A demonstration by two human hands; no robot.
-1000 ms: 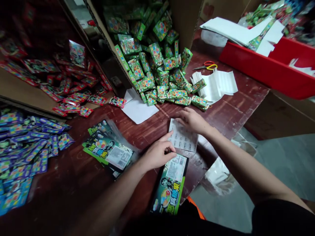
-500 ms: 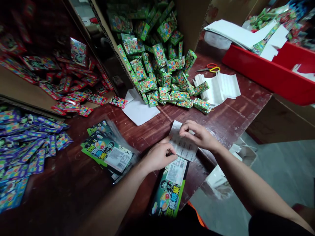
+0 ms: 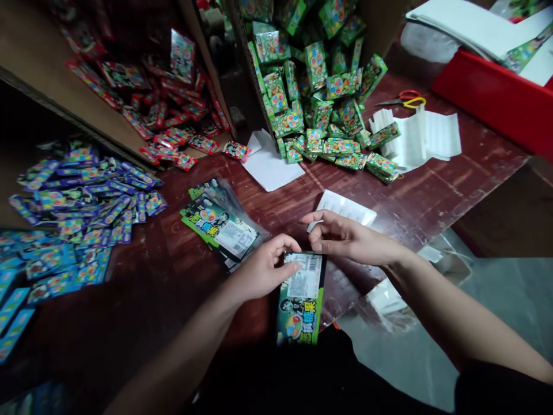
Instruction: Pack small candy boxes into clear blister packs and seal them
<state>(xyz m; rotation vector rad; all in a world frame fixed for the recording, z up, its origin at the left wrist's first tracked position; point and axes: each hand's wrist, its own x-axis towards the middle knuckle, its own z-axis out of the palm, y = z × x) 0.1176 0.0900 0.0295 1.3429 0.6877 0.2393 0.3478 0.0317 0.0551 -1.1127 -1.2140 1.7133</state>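
Note:
My left hand (image 3: 271, 264) pinches the top edge of a black and green printed plastic bag (image 3: 298, 314), thumb lying over its front. The bag hangs at the table edge near my body, a white barcode label (image 3: 303, 276) on its upper part. My right hand (image 3: 341, 233) is just right of the bag's top, fingers curled towards the thumb; anything small between the fingertips cannot be made out. Behind that hand lies a white sheet of stickers (image 3: 348, 206), partly covered by it. Left of my left hand is a loose stack of similar bags (image 3: 220, 225).
Green candy boxes (image 3: 315, 66) spill from a carton at the back. Red packets (image 3: 173, 135), purple packets (image 3: 99, 190) and blue packets (image 3: 56, 262) lie to the left. Scissors (image 3: 408, 101), folded white papers (image 3: 436, 135) and a red bin (image 3: 488, 98) are at right.
My right hand has moved off the sticker sheet towards the bag's top edge. My left hand still holds the bag. The view has swung left and down.

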